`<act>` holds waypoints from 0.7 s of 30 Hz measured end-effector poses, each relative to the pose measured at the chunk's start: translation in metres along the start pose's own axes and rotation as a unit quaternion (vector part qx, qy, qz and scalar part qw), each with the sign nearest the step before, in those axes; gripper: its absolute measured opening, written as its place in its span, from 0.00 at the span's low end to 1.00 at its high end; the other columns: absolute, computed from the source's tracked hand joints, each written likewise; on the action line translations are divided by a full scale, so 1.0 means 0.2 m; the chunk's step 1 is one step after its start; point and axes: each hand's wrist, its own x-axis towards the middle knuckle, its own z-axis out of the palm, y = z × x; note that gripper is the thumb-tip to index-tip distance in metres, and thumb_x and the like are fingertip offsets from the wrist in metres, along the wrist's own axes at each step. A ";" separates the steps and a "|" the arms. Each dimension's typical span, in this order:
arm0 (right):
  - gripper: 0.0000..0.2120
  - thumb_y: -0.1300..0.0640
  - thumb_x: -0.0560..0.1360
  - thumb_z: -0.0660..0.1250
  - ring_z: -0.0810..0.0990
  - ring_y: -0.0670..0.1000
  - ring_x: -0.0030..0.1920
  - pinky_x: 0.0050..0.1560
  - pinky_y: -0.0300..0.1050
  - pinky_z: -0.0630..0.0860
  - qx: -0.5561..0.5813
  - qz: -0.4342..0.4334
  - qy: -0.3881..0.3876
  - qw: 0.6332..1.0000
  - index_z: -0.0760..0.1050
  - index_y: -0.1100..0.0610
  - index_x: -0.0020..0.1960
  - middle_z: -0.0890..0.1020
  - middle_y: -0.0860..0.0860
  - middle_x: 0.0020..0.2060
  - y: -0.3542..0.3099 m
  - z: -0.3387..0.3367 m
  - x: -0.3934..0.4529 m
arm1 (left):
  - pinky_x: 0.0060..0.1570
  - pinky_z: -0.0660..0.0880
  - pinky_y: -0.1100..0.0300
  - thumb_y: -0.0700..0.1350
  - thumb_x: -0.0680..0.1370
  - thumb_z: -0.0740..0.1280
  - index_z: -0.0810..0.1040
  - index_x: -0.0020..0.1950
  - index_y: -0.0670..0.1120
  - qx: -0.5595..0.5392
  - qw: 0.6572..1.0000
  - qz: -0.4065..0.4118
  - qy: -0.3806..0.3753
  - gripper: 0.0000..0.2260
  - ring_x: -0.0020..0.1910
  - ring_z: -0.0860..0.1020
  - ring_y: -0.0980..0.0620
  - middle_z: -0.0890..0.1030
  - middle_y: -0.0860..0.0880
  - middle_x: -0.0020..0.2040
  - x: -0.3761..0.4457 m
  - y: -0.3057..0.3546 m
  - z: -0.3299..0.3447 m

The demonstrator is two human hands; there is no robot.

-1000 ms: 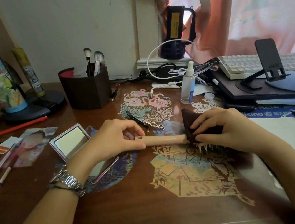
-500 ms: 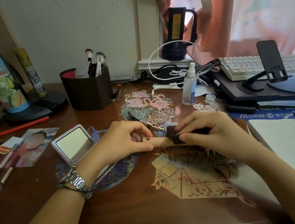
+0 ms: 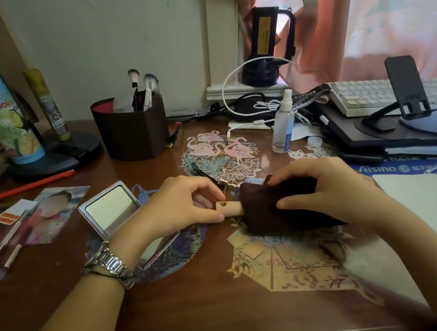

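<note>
A dark brown wooden surface (image 3: pixel 179 316), cluttered along the back under a pink curtain, and right in the middle the work is on. The left grip (image 3: pixel 180 203) pinches a pale, rounded wooden handle with a round hole near its end (image 3: pixel 229 210), thumb on the near side, fingertips over the top, right at that end. From there the handle runs off to the right and vanishes into a dark brown soft cloth wrap (image 3: pixel 262 210). The right grip (image 3: pixel 328 190) is curled over that wrap, fingers along its far edge and thumb pressed on the near face, clamping cloth onto whatever head sits inside. That head is hidden, so no calling its shape. The whole piece sits low between the two grips, over a gold paper cut-out (image 3: pixel 286 266); whether it touches the paper, I can't tell. By the look of it this is a light thing: the handle stiff, smooth and a little slick, so a pinch near the hole should steady it well, while the cloth is limp and will bunch or slide unless it is squeezed against the solid part beneath. Best hold, I'd say: handle end in one grip, wrapped head in the other. Just left of the left grip lies a square silver-framed mirror (image 3: pixel 112 209), close enough to knock.
</note>
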 end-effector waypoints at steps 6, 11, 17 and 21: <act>0.17 0.55 0.68 0.75 0.73 0.37 0.48 0.46 0.22 0.65 -0.086 -0.010 -0.032 0.996 0.79 0.45 0.56 0.79 0.38 0.49 0.00 0.04 0.02 | 0.45 0.79 0.66 0.42 0.66 0.79 0.83 0.48 0.50 0.002 1.000 -0.003 -0.009 0.13 0.43 0.83 0.58 0.84 0.52 0.44 0.01 -0.01 0.00; 0.16 0.55 0.68 0.75 0.76 0.39 0.47 0.49 0.26 0.68 -0.086 -0.020 -0.027 0.996 0.81 0.45 0.54 0.82 0.42 0.49 0.01 0.07 0.04 | 0.45 0.79 0.65 0.42 0.65 0.80 0.82 0.47 0.49 0.000 1.000 0.002 -0.006 0.13 0.42 0.83 0.57 0.84 0.52 0.43 0.01 -0.01 0.02; 0.15 0.55 0.69 0.75 0.74 0.36 0.47 0.51 0.27 0.69 -0.060 -0.043 -0.012 0.997 0.80 0.45 0.54 0.79 0.37 0.47 -0.02 0.11 0.04 | 0.46 0.81 0.61 0.40 0.64 0.80 0.80 0.46 0.47 -0.019 1.000 0.015 0.002 0.15 0.42 0.83 0.54 0.84 0.50 0.42 0.01 -0.02 0.04; 0.14 0.55 0.68 0.75 0.77 0.38 0.48 0.53 0.34 0.74 -0.036 -0.059 0.004 0.998 0.81 0.45 0.53 0.81 0.40 0.47 -0.03 0.15 0.05 | 0.45 0.80 0.63 0.39 0.65 0.79 0.80 0.46 0.47 -0.018 0.999 0.026 0.002 0.14 0.41 0.83 0.53 0.83 0.49 0.41 0.01 -0.02 0.05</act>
